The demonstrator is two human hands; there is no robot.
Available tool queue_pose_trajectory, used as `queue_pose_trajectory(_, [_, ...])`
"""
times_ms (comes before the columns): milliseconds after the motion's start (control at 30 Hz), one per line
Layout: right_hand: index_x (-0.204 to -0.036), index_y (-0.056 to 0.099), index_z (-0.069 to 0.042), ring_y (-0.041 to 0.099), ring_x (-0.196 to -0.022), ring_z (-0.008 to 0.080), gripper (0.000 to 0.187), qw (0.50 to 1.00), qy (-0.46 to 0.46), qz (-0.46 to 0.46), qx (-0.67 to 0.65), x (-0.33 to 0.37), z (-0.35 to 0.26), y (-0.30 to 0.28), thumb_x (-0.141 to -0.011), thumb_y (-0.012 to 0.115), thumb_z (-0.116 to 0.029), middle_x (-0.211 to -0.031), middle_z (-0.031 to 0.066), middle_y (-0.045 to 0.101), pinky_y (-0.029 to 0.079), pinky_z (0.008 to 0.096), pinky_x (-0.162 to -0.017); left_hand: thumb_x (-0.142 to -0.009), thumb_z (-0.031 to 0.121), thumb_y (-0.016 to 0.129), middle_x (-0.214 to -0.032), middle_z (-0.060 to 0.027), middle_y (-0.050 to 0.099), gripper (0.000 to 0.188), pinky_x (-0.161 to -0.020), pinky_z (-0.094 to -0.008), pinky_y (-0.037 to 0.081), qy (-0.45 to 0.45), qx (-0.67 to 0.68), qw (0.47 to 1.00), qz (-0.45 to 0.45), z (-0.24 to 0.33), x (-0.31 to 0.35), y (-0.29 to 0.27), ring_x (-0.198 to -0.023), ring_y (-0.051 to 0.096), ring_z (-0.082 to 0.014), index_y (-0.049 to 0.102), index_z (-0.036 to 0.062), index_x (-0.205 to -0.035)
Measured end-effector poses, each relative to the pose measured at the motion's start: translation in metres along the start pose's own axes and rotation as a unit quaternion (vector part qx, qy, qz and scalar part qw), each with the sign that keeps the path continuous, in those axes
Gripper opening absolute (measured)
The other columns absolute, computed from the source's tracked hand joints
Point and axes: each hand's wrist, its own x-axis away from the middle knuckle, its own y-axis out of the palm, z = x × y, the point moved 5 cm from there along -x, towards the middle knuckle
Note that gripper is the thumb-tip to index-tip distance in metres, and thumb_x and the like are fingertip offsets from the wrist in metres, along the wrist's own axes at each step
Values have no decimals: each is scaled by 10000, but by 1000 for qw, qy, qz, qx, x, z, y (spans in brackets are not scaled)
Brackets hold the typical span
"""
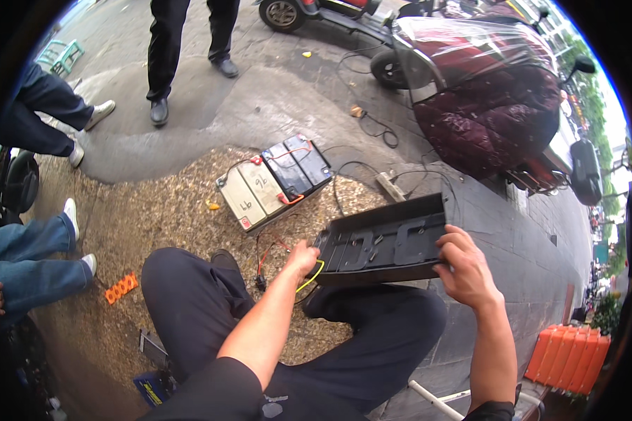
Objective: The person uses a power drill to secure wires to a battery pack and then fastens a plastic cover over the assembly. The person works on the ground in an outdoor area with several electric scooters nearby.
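Black tray (387, 217) — between left fingers (306, 254), right fingers (454, 247) — ends gripped.

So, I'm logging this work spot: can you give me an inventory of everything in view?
open case: 1, black, above the lap
battery block: 1, beige and black, ground ahead
thin wire: 1, yellow-green, beside the case's left end
power strip: 1, pale, beyond the case
cables: several, black, ground ahead
covered scooter: 1, maroon cover, upper right
vehicle wheels: at least 2, black tyres, top
stool: 1, green, upper left
bystanders: 3, dark or blue trousers, top and left
perforated strip: 1, orange, ground left
ribbed container: 1, orange, lower right
smaller edge items: uncounted, unclear
own legs: 2, dark trousers, lower middle
left fingers: one set, bare, case's left end
right fingers: one set, bare, case's right end
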Motion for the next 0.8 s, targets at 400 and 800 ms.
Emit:
queue_pose_trajectory(400, [-867, 645, 23, 631, -951, 382, 267, 954, 72, -285, -54, -192, 34, 150, -737, 744, -188, -928, 210, 656, 497, 436, -829, -837, 135, 629, -864, -152, 701, 184, -584, -440, 587, -326, 12, 940, -102, -89, 6, -34, -730, 700, -279, 688, -21, -915])
queue_pose_trajectory(800, [-855, 646, 9, 611, -1017, 371, 230, 967, 29, -252, -30, -192, 9, 106, -717, 731, -155, -927, 193, 658, 492, 433, -839, -851, 179, 625, -856, -121, 689, 196, -533, -416, 551, -256, -40, 950, -177, -74, 10, -23, -676, 671, -259, 680, 6, -924])
